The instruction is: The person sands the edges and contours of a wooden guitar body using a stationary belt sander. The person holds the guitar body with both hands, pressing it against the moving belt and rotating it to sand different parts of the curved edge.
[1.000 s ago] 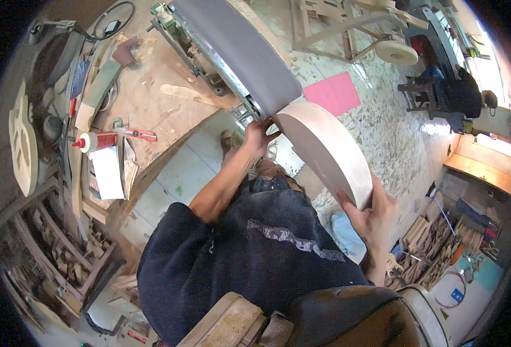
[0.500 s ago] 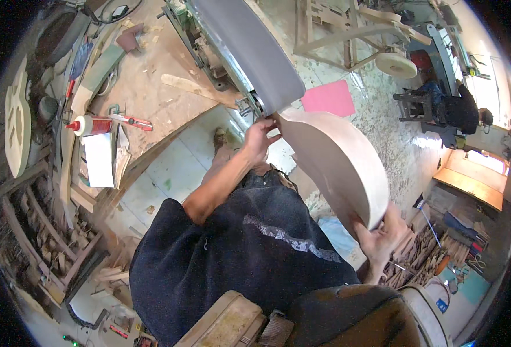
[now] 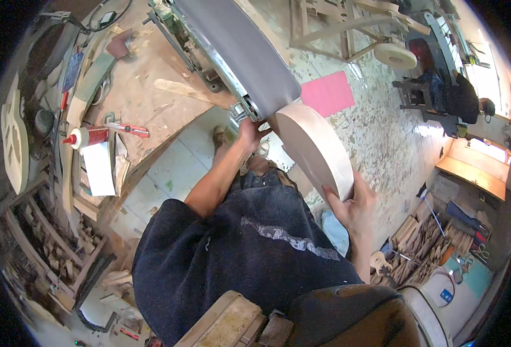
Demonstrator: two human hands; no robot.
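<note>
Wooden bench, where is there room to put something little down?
There's a mostly bare patch of wooden bench between the red utility knife and the long wood strip. It's crowded on the left, around the glue bottle and white sheet, and tight near the belt sander, by the left hand and curved wood piece.

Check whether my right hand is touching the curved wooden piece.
Touching: the head view shows the right hand at the lower end of the curved wooden piece, thumb on its near face and fingers against its far side.
</note>
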